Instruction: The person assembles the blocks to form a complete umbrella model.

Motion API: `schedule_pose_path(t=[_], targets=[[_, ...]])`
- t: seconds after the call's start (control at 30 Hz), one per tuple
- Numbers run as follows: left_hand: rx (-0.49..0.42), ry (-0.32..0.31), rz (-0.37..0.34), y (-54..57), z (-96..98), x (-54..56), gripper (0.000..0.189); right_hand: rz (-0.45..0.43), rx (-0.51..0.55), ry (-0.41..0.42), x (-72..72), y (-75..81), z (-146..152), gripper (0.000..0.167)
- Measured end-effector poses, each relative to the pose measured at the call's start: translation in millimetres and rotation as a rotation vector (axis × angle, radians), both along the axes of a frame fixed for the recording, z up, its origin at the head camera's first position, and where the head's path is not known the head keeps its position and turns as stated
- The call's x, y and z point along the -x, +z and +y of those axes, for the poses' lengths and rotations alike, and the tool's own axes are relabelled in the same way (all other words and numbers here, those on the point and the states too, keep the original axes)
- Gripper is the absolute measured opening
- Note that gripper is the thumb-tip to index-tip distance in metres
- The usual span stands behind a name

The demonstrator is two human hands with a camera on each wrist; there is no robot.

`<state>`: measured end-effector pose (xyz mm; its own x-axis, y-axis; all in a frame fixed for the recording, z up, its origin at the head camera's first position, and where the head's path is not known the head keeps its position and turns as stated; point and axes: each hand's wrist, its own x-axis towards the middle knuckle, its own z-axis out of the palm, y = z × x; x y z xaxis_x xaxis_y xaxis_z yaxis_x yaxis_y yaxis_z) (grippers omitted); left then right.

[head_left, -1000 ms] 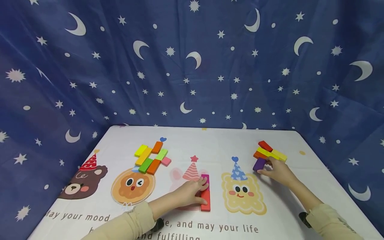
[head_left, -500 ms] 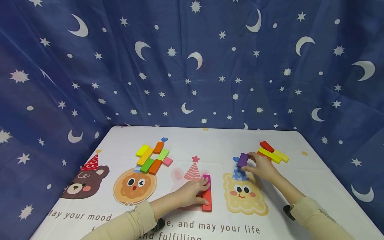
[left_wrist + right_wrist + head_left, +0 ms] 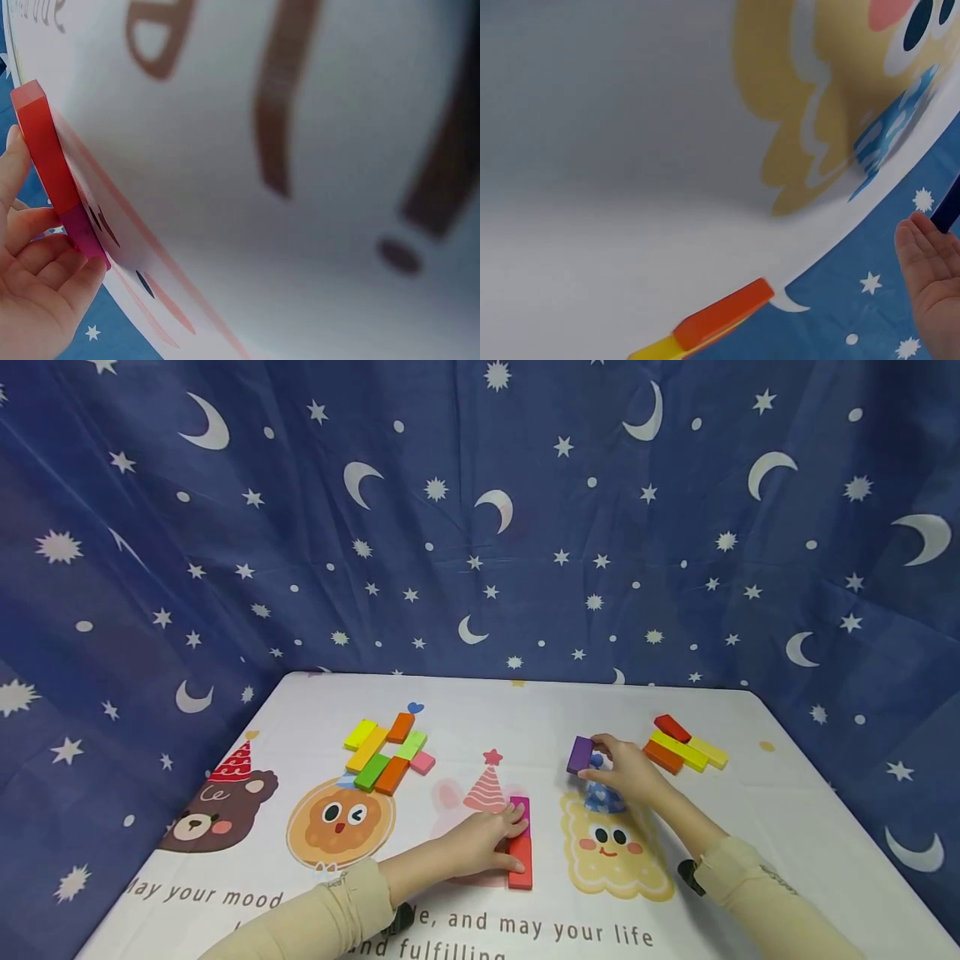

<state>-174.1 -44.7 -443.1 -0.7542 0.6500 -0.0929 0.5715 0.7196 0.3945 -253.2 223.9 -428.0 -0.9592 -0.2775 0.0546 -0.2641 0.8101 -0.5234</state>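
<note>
My left hand rests against two blocks laid end to end: a magenta block on the far side and a red block nearer. The fingers touch the magenta one and the thumb lies at the red one's left side. In the left wrist view the red block and magenta block form one straight line beside the hand. My right hand pinches a purple block between thumb and fingers, over the tablecloth near the blue party hat print. Only its dark end shows in the right wrist view.
At the back left, a flat group of colored blocks includes a green block and a pink block. To the right of the right hand lie an orange block, yellow blocks and another red block. A starry blue curtain hangs behind the table.
The right hand has lifted the purple block from the right-hand group and carried it left. The left hand stays at the red and magenta blocks. The head view has shifted slightly.
</note>
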Motion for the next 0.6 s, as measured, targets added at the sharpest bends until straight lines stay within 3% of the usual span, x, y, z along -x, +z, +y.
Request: schedule_pose_path(t=[0.2,0.47,0.6], targets=[[0.000,0.000,0.008,-0.7,-0.2,1.1,0.067,-0.001,0.018,0.038,7.4,-5.6,-12,0.065],[0.010,-0.009,0.024,-2.0,0.2,1.2,0.066,0.066,0.007,0.137,14.2,-11.2,-26,0.061],[0.016,-0.014,0.025,-1.4,0.7,0.7,0.067,0.056,-0.007,0.141,16.8,-14.0,-32,0.061]])
